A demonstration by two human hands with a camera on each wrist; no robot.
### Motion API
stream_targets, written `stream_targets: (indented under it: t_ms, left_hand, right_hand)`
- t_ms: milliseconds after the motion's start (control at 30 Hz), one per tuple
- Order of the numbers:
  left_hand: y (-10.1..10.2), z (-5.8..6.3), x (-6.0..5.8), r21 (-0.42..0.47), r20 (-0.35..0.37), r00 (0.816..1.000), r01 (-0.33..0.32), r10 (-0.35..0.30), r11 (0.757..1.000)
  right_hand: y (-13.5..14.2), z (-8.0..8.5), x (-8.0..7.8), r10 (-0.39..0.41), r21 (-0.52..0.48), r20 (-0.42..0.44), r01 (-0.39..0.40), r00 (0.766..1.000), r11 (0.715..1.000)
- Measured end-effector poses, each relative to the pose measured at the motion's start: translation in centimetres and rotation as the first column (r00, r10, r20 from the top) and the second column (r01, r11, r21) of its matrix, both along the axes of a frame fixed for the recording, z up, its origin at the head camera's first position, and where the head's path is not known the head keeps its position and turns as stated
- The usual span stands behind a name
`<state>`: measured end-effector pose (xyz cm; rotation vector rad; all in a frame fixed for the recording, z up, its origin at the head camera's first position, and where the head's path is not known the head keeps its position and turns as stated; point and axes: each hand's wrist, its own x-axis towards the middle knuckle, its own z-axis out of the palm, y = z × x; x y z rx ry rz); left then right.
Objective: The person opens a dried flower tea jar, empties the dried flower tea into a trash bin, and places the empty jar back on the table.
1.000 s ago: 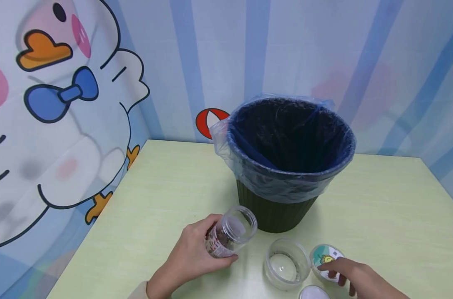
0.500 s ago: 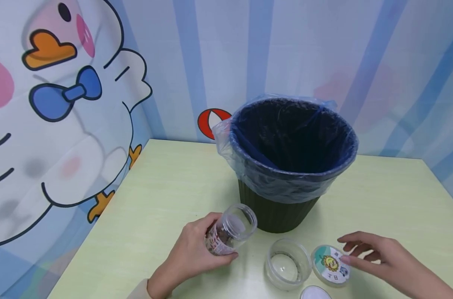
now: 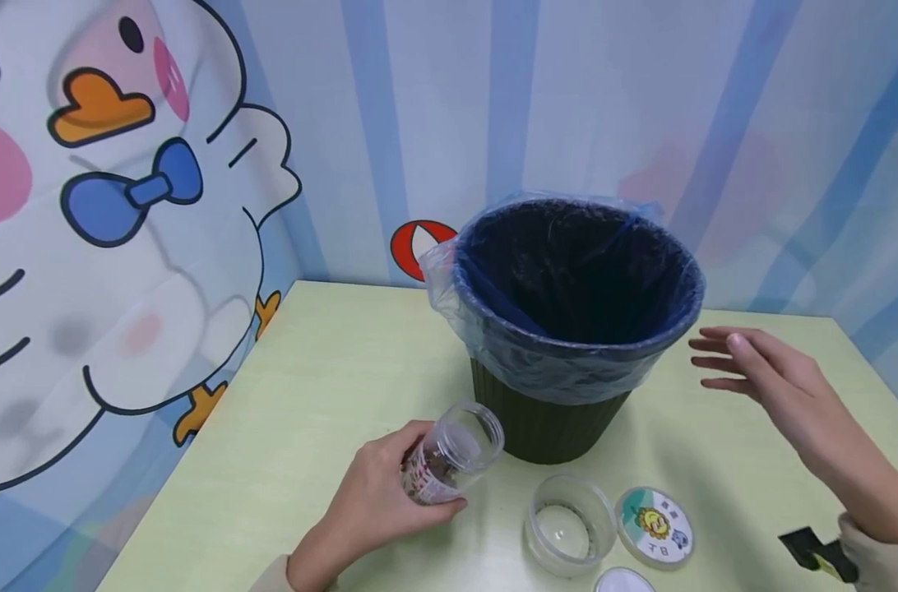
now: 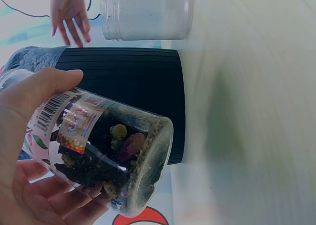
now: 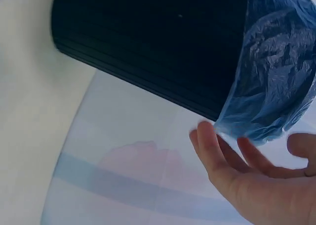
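My left hand (image 3: 378, 485) grips a clear plastic jar (image 3: 452, 452) around its labelled side, its uncovered mouth tilted up toward the bin. Dark dried pieces, with a few reddish and yellowish bits, show through the wall of the jar (image 4: 116, 151) in the left wrist view. Beside the rim of a black trash bin (image 3: 553, 427) my right hand (image 3: 778, 378) is raised, fingers loosely extended and holding nothing. A blue plastic bag (image 3: 567, 374) lines the bin and folds over its rim. In the right wrist view, the right hand (image 5: 266, 180) is close to the bag's edge.
In front of the bin stands an open clear container (image 3: 570, 526). Right of it lies a round lid (image 3: 654, 526) with a sunflower picture, and a white lid (image 3: 623, 580) is cut off by the lower frame edge. A striped backdrop (image 3: 434, 123) rises behind the table (image 3: 323, 370).
My right hand has left the sunflower lid and moved up and away to the bin's right side. The left hand keeps holding the jar in nearly the same place.
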<state>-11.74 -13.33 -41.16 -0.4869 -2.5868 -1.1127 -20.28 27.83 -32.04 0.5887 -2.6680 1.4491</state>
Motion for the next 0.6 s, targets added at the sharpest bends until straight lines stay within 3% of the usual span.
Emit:
stream_targets:
  t_ms: [233, 367, 467, 600]
  left_hand:
    - [0.0, 0.1, 0.0, 0.008, 0.000, 1.000, -0.008, 0.008, 1.000]
    - [0.0, 0.1, -0.1, 0.006, -0.005, 1.000, -0.008, 0.009, 1.000]
    - [0.1, 0.1, -0.2, 0.004, -0.008, 1.000, -0.010, 0.010, 1.000]
    - [0.1, 0.1, -0.3, -0.002, -0.012, 1.000, -0.017, 0.017, 1.000]
  right_hand:
    - [-1.7, 2.2, -1.8, 0.067, -0.147, -0.025, -0.070, 0.997, 0.987]
    - [-2.9, 3.4, -2.6, 0.028, -0.181, -0.013, -0.030, 1.000, 0.983]
    - [-3.6, 4.2, -3.1, -0.008, -0.233, 0.043, 0.017, 0.999, 0.972]
    - [-4.5, 4.8, -3.7, -0.017, -0.335, 0.130, 0.060, 0.991, 0.940]
